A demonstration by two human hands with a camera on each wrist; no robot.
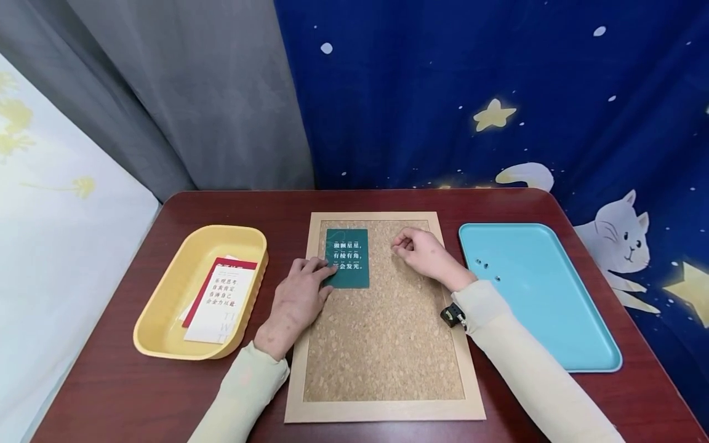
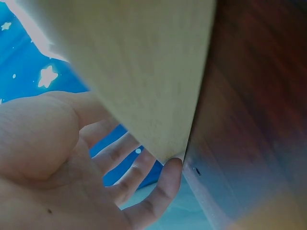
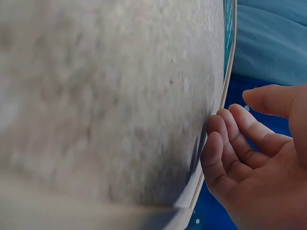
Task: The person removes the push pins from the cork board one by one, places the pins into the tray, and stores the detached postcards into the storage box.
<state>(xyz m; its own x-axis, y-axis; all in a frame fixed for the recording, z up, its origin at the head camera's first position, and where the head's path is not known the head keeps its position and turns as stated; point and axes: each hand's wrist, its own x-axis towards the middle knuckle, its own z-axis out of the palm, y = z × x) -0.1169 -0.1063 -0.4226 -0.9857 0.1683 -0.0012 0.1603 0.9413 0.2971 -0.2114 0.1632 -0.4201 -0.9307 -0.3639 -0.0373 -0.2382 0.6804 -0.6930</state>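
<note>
A dark green card point(image 1: 347, 280) with white Chinese characters lies at the upper left of a wood-framed corkboard point(image 1: 388, 344). My left hand point(image 1: 299, 298) rests across the board's left frame, its fingertips touching the card's lower left edge. Seen from the left wrist, the same hand point(image 2: 120, 163) has its fingers spread loosely beside the wooden frame point(image 2: 144, 72). To the card's right, my right hand point(image 1: 423, 252) is at the upper right of the cork. In the right wrist view, its fingers point(image 3: 237, 153) are loosely bent, the thumb stands apart, and I see nothing held.
At the left stands a yellow basket point(image 1: 152, 307) holding a white card point(image 1: 218, 307) and a red card point(image 1: 200, 301). On the right lies a light blue tray point(image 1: 554, 307) with three small metallic pieces point(image 1: 485, 266) near its left edge. All stand on a dark red table point(image 1: 111, 375).
</note>
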